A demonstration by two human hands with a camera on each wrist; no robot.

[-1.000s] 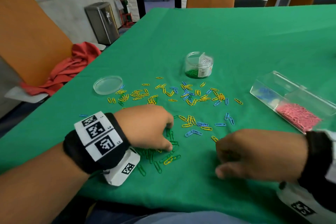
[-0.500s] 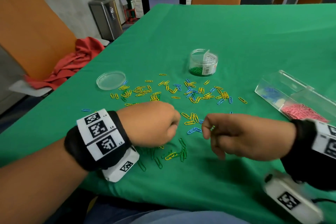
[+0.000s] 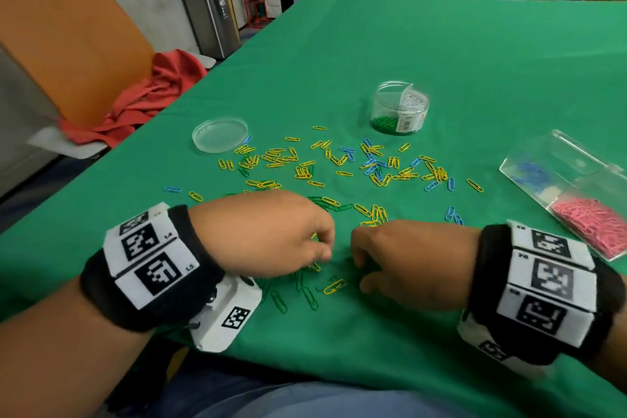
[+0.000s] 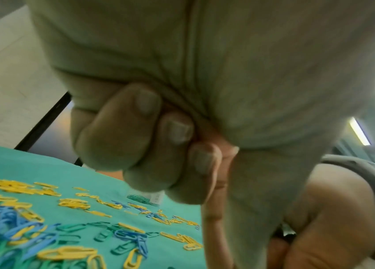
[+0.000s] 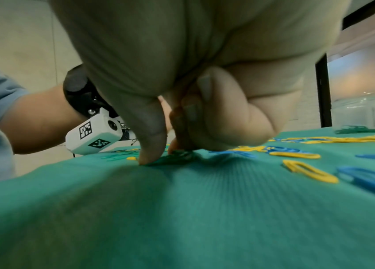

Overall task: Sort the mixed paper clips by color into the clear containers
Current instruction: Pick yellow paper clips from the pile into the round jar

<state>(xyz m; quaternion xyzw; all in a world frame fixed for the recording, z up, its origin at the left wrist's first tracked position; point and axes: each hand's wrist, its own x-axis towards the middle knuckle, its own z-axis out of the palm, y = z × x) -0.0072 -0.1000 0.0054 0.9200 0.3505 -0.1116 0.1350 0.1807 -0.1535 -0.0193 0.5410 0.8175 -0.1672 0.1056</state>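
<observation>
Pinching a green paper clip [image 5: 177, 156] against the cloth, the right hand's [image 3: 407, 265] fingers [image 5: 151, 131] grasp it; left hand [image 3: 268, 234] clenched.

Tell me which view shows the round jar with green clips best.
The head view: the whole jar stands unobstructed behind the loose clips, green clips at its bottom. The right wrist view shows only its blurred side at the frame edge; the left wrist view shows a sliver under the left hand.

table [image 3: 441, 51]: being covered in matt green woven cloth | paper clips [image 3: 373, 166]: glossy coated wire being shown near the front edge | round jar [image 3: 400, 108]: clear smooth plastic, paper label | rectangular box [image 3: 556, 163]: clear glossy plastic | lid [image 3: 220, 134]: translucent plastic | bin [image 3: 210, 15]: brushed metal | wristbands [image 3: 149, 265]: black knit fabric being worn
</observation>
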